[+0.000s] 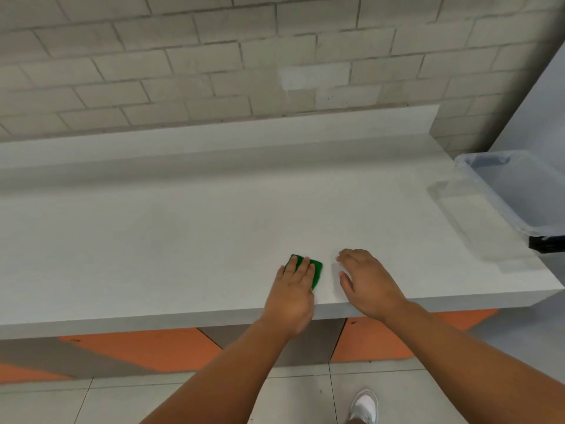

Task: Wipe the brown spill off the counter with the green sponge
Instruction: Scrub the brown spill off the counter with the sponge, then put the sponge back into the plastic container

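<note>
The green sponge (316, 270) lies flat on the white counter (183, 234) close to its front edge. My left hand (292, 295) presses on the sponge with its fingers spread over the top, covering most of it. My right hand (367, 283) rests just to the right of the sponge, palm down, fingers slightly curled and apart, holding nothing. I see no brown spill on the counter; any under the hands or sponge is hidden.
A clear plastic bin (513, 194) sits at the counter's right end, with a black object (547, 244) at its near corner. A raised backsplash and brick wall run behind. Orange and grey cabinet fronts (137, 350) lie below the edge.
</note>
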